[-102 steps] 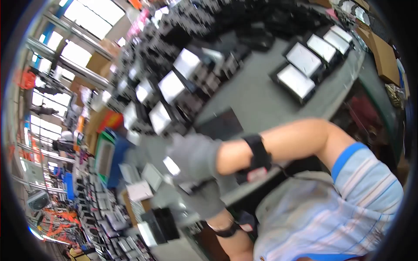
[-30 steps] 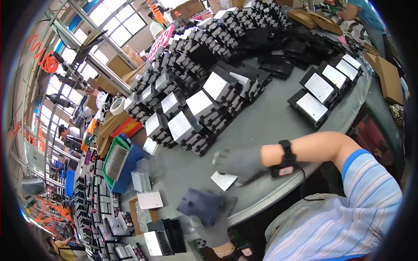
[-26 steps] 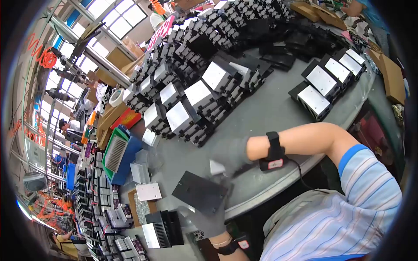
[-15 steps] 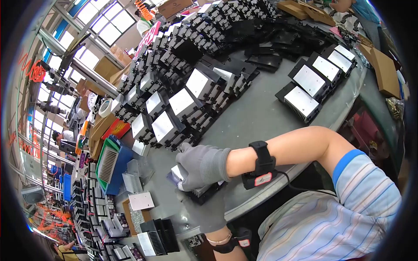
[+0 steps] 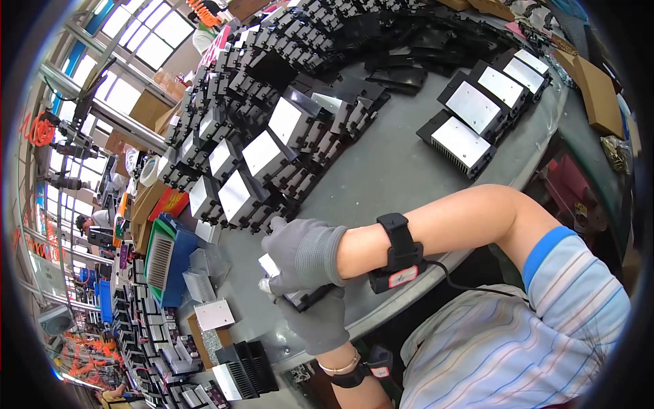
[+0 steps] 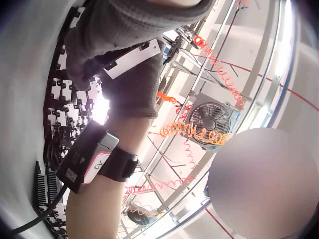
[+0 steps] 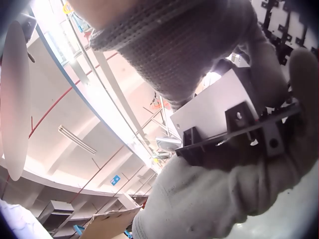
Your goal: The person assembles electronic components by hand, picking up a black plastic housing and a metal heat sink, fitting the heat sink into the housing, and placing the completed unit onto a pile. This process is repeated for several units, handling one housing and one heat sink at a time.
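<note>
In the head view, both grey-gloved hands are together over the near table edge. The left hand (image 5: 317, 324) cups a black plate (image 5: 306, 298) from below. From above, the right hand (image 5: 303, 252) grips a silver block (image 5: 270, 264), mostly covered by its fingers. The right wrist view has the block (image 7: 212, 107) against the black plate (image 7: 249, 130), which has upright tabs; the left hand (image 7: 224, 194) curls beneath it and the right hand (image 7: 169, 50) reaches over. In the left wrist view, a silver strip (image 6: 132, 59) shows between the left hand (image 6: 129, 22) and right hand (image 6: 132, 94).
Stacked silver-and-black units (image 5: 238, 198) stand beyond the hands. A row of finned blocks (image 5: 460, 142) sits at the right. To the left are a blue bin (image 5: 180, 252), a silver piece (image 5: 214, 315) and black finned parts (image 5: 248, 371). A cable (image 5: 449, 279) hangs from the right wrist.
The right hand has moved from the table over to the left hand and brought the silver block to the black plate. Over the last half second the hands have stayed together while the head view shifted.
</note>
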`<state>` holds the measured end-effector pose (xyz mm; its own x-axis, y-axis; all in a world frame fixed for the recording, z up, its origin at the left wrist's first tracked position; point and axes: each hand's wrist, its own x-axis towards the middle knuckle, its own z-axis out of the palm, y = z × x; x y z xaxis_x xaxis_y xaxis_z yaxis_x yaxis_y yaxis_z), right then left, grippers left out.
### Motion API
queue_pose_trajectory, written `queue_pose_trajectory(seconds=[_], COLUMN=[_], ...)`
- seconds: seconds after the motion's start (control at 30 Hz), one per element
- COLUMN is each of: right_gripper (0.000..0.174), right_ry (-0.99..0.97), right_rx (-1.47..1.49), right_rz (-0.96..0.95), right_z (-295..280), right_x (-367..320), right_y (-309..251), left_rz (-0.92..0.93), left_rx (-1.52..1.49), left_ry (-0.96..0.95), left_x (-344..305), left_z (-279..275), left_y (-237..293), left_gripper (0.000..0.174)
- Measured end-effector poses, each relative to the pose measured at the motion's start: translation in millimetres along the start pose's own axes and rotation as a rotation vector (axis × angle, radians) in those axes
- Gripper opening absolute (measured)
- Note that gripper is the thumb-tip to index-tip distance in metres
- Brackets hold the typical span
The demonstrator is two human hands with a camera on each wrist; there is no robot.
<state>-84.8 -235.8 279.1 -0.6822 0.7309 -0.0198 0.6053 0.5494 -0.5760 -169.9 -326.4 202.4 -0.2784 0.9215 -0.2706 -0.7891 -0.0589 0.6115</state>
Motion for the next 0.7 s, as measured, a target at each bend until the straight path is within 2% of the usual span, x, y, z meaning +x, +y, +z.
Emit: queue_pose_trajectory(seconds=[0.3, 0.4, 0.43, 0.47, 0.57, 0.67, 0.7], right_gripper=[0.054, 0.052, 0.053, 0.054, 0.056, 0.056, 0.055], right_ry=[0.044, 0.129, 0.097, 0.075, 0.076, 0.083, 0.012], right_rx=[-0.001, 0.055, 0.096, 0.096, 0.103, 0.103, 0.129], right_rz=[-0.006, -0.049, -0.039, -0.039, -0.017, -0.047, -0.161], right_z=[1.2, 2.2, 4.1, 1.5, -4.1, -24.1, -38.7], right_x=[-3.8, -12.1, -12.8, -14.9, -13.5, 10.8, 23.2], right_y=[-4.7, -4.3, -4.3, -6.1, -11.8, -3.2, 6.0], left_rz=[-0.035, -0.037, -0.035, -0.062, 0.008, 0.046, 0.352], left_rx=[-0.138, -0.210, -0.092, -0.156, -0.093, 0.021, 0.686], left_ry=[0.005, 0.037, -0.016, -0.011, -0.156, -0.268, -0.303], left_x=[-0.8, -6.3, -6.2, -8.1, -15.1, -14.8, -3.7], left_z=[3.0, 9.5, 2.7, 4.6, 12.3, 30.2, 16.8], left_y=[5.7, 8.2, 8.5, 8.1, 15.2, 40.1, 53.6], left_gripper=[0.062, 0.059, 0.059, 0.060, 0.059, 0.056, 0.053])
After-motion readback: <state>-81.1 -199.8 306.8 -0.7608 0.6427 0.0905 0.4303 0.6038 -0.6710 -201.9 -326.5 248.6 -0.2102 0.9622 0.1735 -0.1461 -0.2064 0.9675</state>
